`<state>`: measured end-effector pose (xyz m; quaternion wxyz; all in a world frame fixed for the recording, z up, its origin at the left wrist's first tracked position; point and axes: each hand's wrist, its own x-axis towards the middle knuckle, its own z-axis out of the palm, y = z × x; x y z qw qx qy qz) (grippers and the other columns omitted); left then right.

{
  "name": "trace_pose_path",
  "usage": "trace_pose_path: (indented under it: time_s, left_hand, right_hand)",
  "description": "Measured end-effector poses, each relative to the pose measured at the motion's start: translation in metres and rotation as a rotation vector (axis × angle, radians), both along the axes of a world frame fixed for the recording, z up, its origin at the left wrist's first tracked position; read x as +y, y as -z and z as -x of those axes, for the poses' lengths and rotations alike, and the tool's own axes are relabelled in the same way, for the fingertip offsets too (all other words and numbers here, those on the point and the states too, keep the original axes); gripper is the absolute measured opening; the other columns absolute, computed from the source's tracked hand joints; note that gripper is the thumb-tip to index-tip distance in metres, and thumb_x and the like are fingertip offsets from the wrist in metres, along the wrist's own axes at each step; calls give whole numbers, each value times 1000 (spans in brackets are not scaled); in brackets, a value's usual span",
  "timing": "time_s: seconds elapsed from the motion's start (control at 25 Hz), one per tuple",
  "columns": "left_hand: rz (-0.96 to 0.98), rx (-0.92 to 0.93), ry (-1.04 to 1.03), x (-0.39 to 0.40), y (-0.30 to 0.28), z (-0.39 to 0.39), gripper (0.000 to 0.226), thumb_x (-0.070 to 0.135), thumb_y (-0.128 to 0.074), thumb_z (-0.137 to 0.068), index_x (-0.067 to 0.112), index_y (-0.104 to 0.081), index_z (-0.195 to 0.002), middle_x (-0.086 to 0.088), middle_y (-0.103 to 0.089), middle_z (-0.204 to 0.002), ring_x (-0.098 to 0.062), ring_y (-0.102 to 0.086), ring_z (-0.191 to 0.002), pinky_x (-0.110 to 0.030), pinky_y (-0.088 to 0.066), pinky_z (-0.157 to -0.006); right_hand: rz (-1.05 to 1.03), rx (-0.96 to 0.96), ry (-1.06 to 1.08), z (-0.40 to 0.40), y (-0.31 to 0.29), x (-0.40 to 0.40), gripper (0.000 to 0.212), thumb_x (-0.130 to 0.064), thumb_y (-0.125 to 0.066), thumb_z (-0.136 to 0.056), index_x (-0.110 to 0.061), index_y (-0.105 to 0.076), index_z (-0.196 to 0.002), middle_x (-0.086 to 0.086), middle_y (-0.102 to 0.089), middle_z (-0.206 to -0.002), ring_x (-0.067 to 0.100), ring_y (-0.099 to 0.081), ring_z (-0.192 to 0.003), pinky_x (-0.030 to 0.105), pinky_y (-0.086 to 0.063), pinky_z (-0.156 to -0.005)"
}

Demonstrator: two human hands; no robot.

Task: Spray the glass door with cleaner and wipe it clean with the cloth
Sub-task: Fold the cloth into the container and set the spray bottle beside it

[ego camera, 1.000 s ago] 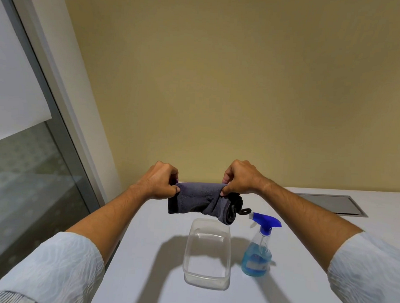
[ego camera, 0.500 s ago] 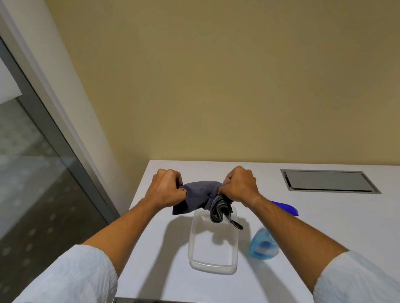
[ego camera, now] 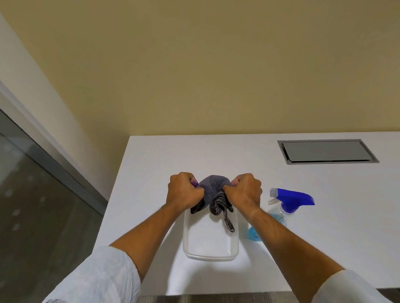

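Note:
Both hands grip a grey-purple cloth [ego camera: 212, 188] bunched between them above the far end of a clear plastic tub [ego camera: 209, 254]. My left hand [ego camera: 184, 189] holds its left end, my right hand [ego camera: 245, 191] its right end. A twisted dark tail of the cloth hangs down into the tub. A spray bottle [ego camera: 286, 204] with a blue trigger head and blue liquid stands just right of the tub, partly hidden by my right forearm. The glass door [ego camera: 27, 201] with its grey frame is at the far left.
A white table [ego camera: 329, 214] carries the tub and bottle; its left edge runs close to the door. A grey metal hatch [ego camera: 327, 151] is set into the table at the back right. A yellow wall rises behind.
My hands have come closer together and lowered toward the tub, bunching and twisting the cloth. The view has tilted down, showing more of the table.

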<state>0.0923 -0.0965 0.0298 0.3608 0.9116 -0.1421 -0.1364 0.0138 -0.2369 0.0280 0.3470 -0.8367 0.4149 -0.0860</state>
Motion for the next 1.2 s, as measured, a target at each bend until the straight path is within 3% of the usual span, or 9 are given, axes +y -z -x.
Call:
trace_pose_path:
  time_s: [0.28, 0.4, 0.52, 0.64, 0.72, 0.8, 0.88, 1.0, 1.2]
  left_hand:
    - [-135, -21, 106, 0, 35, -2, 5, 4, -61, -68, 5, -61, -63, -10, -63, -65, -20, -57, -61, -30, -52, -56]
    - [-241, -95, 213, 4, 44, 0, 6, 8, -59, -74, 8, -63, -68, -5, -62, -74, -20, -54, -67, -28, -47, -57]
    - [-302, -188, 315, 6, 51, 2, 7, 10, -57, -82, 9, -63, -79, -9, -60, -90, -21, -51, -72, -27, -40, -61]
    - [-340, -221, 367, 8, 55, 6, 11, 10, -57, -86, 7, -61, -95, -12, -58, -102, -27, -58, -83, -31, -48, -67]
    - [-332, -253, 381, 12, 56, 11, 20, 13, -58, -85, 7, -57, -104, -12, -55, -111, -29, -58, -93, -35, -53, -74]
    - [-323, -288, 400, 19, 60, 15, 42, 24, -61, -83, 10, -51, -122, -14, -48, -131, -30, -51, -117, -36, -51, -88]
    - [-352, -313, 435, 25, 62, 19, 73, 40, -58, -82, 13, -34, -146, -18, -28, -155, -33, -29, -142, -40, -30, -114]
    - [-388, -391, 473, 29, 62, 22, 92, 60, -43, -81, 17, -9, -154, -15, -2, -162, -31, -4, -150, -40, 2, -119]
    - [-421, -487, 507, 33, 63, 32, 97, 67, -37, -79, 18, 2, -154, -11, 7, -161, -31, 6, -149, -45, 6, -119]
  right_hand:
    - [143, 173, -140, -1, 31, 4, 12, -23, -69, -87, -11, -70, -86, 7, -70, -78, 22, -64, -69, 28, -54, -62]
    - [266, 237, -229, 4, 40, 6, 12, -27, -64, -91, -16, -68, -93, 5, -70, -85, 22, -62, -74, 28, -47, -63]
    - [342, 264, -290, 8, 47, 7, 14, -30, -61, -93, -18, -64, -101, 3, -68, -94, 18, -57, -76, 27, -45, -66]
    - [390, 270, -318, 11, 51, 8, 23, -31, -60, -95, -16, -62, -112, 4, -65, -104, 20, -59, -92, 29, -49, -75]
    - [442, 289, -354, 13, 52, 10, 34, -37, -57, -95, -16, -56, -123, 6, -61, -116, 21, -55, -105, 31, -48, -85]
    - [494, 315, -409, 17, 52, 12, 49, -46, -50, -96, -16, -47, -134, 9, -54, -132, 24, -50, -119, 35, -43, -98]
    - [451, 293, -439, 23, 53, 15, 66, -54, -46, -94, -17, -35, -147, 13, -37, -153, 30, -36, -138, 42, -32, -112]
    - [432, 199, -446, 30, 55, 18, 86, -66, -42, -85, -17, -23, -153, 14, -16, -162, 33, -16, -149, 50, -16, -120]
    - [454, 162, -446, 43, 49, 29, 94, -68, -37, -80, -15, -16, -154, 14, -10, -162, 32, -10, -150, 50, -7, -122]
